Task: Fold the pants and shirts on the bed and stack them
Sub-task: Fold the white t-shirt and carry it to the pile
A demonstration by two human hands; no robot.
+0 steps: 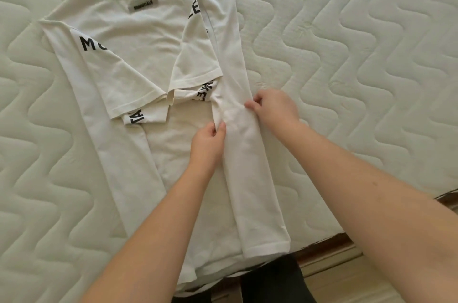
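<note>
Now our left hand (207,140) pinches the inner edge of the long folded strip (244,144) on the right side of the white shirt (138,30), thumb and fingers curled on the cloth. Our right hand (273,107) pinches the outer edge of the same strip, just across from the left one, so the cloth is bunched a little between them. The shirt lies flat on the bed (359,42), back side up, with its collar far from us and its bottom hem close to us. Both short sleeves (193,65) are folded in over the middle, and the left side is folded in too. We think the job here is to make this right fold neat. To do it well, we should pull the strip flat with both hands so the wrinkle between them goes away. We should keep the outer edge straight from the shoulder down to the hem. We should not tug hard, or the sleeves may slip out of place. After that, the shirt looks ready to be folded up from the hem. We see no pants and no stack from here, so much of the task seems left to do.
</note>
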